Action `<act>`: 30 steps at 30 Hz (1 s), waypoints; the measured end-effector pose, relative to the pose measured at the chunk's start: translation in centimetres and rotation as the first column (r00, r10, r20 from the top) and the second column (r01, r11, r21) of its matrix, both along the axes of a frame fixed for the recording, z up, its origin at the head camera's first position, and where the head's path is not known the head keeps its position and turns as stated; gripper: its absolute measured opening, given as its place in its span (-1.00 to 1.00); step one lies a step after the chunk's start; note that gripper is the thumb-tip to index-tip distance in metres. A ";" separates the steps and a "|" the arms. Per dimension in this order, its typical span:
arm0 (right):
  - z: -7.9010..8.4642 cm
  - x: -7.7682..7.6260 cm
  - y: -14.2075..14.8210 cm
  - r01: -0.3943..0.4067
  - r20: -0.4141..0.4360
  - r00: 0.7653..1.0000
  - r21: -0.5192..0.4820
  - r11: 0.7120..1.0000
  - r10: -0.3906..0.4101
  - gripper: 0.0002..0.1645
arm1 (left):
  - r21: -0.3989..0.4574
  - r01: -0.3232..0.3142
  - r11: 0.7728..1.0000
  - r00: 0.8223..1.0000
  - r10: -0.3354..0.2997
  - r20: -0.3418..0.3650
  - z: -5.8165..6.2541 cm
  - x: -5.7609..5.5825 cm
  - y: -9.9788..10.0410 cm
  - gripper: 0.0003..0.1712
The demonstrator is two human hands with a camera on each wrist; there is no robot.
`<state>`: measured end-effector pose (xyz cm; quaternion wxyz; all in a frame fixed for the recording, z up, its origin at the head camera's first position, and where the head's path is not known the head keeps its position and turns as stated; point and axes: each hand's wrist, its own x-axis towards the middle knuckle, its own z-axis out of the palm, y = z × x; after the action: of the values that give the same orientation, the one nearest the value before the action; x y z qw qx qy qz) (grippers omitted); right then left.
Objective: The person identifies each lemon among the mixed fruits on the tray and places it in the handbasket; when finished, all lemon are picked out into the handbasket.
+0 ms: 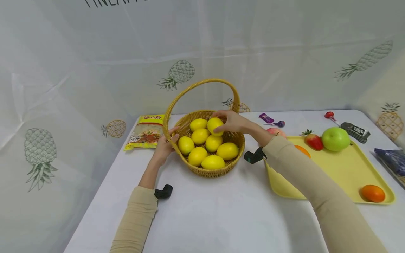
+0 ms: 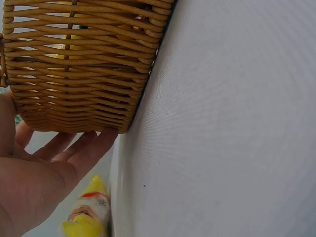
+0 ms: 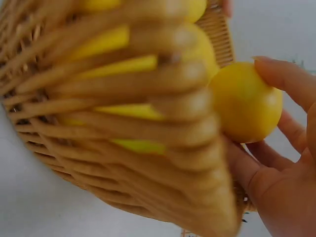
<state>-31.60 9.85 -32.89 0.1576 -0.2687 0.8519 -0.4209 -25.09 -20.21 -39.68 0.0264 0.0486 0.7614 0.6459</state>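
Observation:
A wicker basket [image 1: 212, 173] with a tall arched handle stands mid-table, holding several yellow lemons [image 1: 197, 156]. My left hand [image 1: 164, 146] grips its left side near the foot of the handle. In the left wrist view, the fingers of that hand lie against the woven wall [image 2: 84, 74], and the thumb is partly cut off by the frame edge. My right hand [image 1: 233, 122] reaches over the far right rim and pinches a lemon [image 1: 214, 124] at the back of the pile. The right wrist view shows thumb and fingers around this lemon [image 3: 245, 101], beside the others.
Behind the left hand lies a yellow-and-red food packet [image 1: 147, 131]. At right, a yellow tray [image 1: 336, 172] bears a green apple [image 1: 335, 138], a strawberry [image 1: 314, 141] and orange fruit [image 1: 373, 193]. Wrapped sweets [image 1: 266, 118] and lollipops [image 1: 280, 124] lie near the back edge.

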 end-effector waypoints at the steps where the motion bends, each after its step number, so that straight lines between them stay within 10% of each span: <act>1: -0.1 -0.2 -0.1 0.000 0.001 1.000 0.008 1.000 0.000 -0.22 | -0.004 0.001 1.000 1.000 -0.001 -0.003 0.0 0.0 0.0 -0.40; 17: -1.1 -0.5 -1.4 0.069 -0.208 0.977 0.114 0.991 -0.044 -0.38 | 0.000 0.005 1.000 1.000 -0.005 0.021 2.0 1.4 0.7 -0.44; 30: -0.7 0.1 -1.3 0.099 -0.205 0.975 0.069 0.993 -0.083 -0.48 | -0.010 -0.002 1.000 1.000 0.002 -0.027 -0.2 0.3 0.0 -0.41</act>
<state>-31.51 8.55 -33.62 0.0614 -0.2641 0.8909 -0.3644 -24.74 -20.16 -39.83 0.0156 0.0563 0.7649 0.6415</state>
